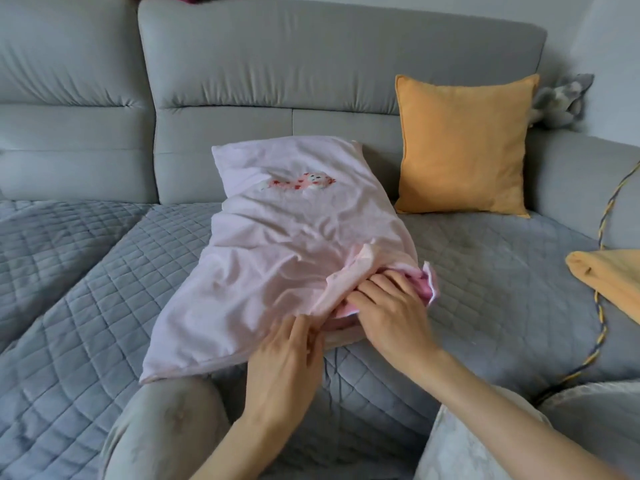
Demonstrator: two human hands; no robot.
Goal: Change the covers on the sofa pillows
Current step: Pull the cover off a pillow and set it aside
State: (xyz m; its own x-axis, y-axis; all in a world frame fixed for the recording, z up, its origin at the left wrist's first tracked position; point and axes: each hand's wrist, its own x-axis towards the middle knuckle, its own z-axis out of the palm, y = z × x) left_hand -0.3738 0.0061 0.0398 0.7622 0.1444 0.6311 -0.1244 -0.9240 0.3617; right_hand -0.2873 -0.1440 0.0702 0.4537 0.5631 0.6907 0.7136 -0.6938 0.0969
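While the pink pillow (277, 244) is lying on the sofa (311, 64), I am pinching its open end with my left hand (284, 355) and right hand (388, 306).

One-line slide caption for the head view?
Both hands, left hand and right hand, work at the open end of a pink pillow cover on a grey sofa.

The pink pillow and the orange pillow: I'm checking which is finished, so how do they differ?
The pink pillow lies flat on the seat with its cover wrinkled and open at the near end, both hands working there; the orange pillow stands against the backrest, smooth, closed and untouched. The pink one looks longer, the orange one square. Both are on the grey sofa.
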